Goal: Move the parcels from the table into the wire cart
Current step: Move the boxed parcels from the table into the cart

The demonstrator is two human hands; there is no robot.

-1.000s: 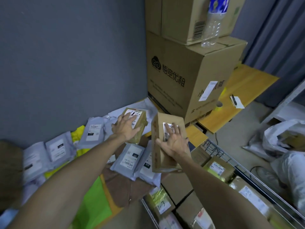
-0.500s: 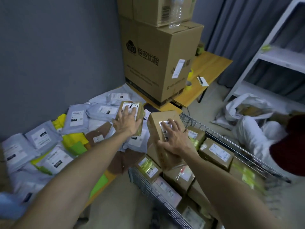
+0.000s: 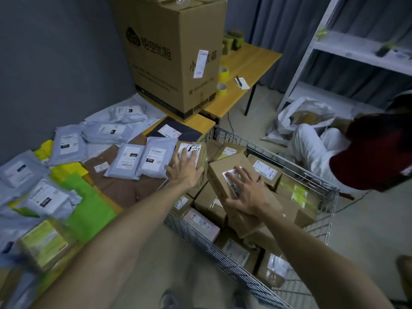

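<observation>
1. Over the wire cart, brown boxes reach nearly to the rim, so little room is open; its corner stands just beside the table edge.
2. The right hand lies on the long brown box, fingers splayed and nearly straight. The box is tilted above the cart's load and bears a white barcode label.
3. The left hand presses flat, fingers spread, on the small brown box at that corner. Its label is hand-marked.
</observation>
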